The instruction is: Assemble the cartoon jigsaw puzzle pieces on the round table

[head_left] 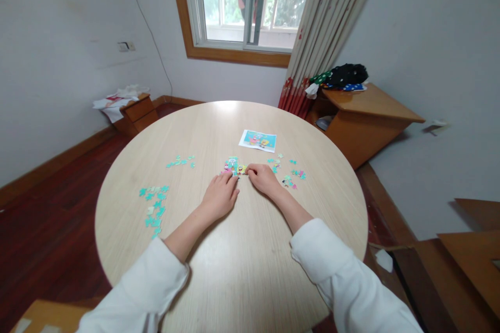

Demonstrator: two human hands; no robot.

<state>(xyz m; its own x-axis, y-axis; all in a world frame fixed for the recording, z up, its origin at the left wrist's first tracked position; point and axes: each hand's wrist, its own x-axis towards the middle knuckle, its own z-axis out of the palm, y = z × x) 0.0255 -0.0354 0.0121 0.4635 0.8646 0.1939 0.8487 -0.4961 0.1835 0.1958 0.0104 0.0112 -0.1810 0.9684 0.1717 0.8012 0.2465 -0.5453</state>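
Observation:
A partly joined jigsaw puzzle in turquoise, yellow and pink lies at the middle of the round table. My left hand rests over its lower left edge, fingers stretched out and covering some of it. From the right, my right hand has its fingers curled in a pinch at the yellow puzzle piece on the puzzle's right side. The fingertips hide part of that piece. Just beyond lies a printed reference picture with cartoon figures.
Loose turquoise pieces are spread on the left, with a smaller group farther back. Mixed pieces lie right of my right hand. The round table has a wooden cabinet bearing clothes behind it at right.

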